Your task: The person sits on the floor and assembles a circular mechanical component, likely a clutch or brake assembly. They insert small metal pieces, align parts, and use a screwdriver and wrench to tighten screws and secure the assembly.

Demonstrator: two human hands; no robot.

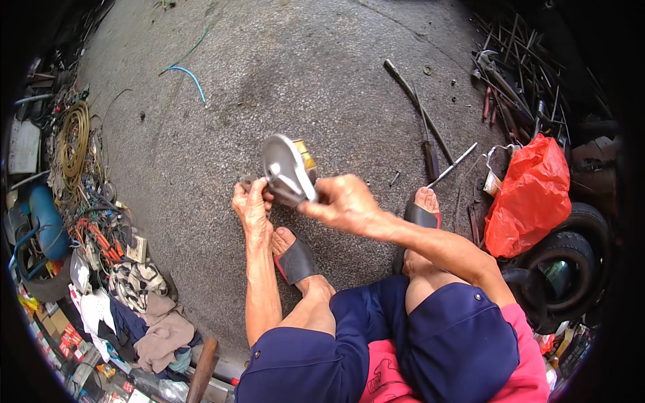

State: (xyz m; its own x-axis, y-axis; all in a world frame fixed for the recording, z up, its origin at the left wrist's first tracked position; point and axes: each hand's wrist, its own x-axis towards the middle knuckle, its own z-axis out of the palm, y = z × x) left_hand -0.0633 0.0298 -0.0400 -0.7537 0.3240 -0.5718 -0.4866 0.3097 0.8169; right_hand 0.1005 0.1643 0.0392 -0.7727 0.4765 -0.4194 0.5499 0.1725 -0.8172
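A rounded silver part (pixel 282 163) with a pale rim and a yellow-and-dark piece at its far right side is held up over the ground, slightly blurred. My right hand (pixel 346 203) is closed on its right edge, thumb and fingers pinching the rim. My left hand (pixel 252 209) is closed at its left side, with the fingertips around a small grey metal piece (pixel 248 181). Whether that piece is joined to the silver part I cannot tell. Both hands are above the rough grey ground, between and just beyond my sandalled feet.
A long metal bar (pixel 422 107), a screwdriver (pixel 430 158) and a thin silver rod (pixel 453 165) lie right of centre. Farther right are a hammer (pixel 489 64), a red plastic bag (pixel 531 195) and tyres (pixel 571 258). Wires (pixel 84 201) and clothes (pixel 158 329) pile up on the left.
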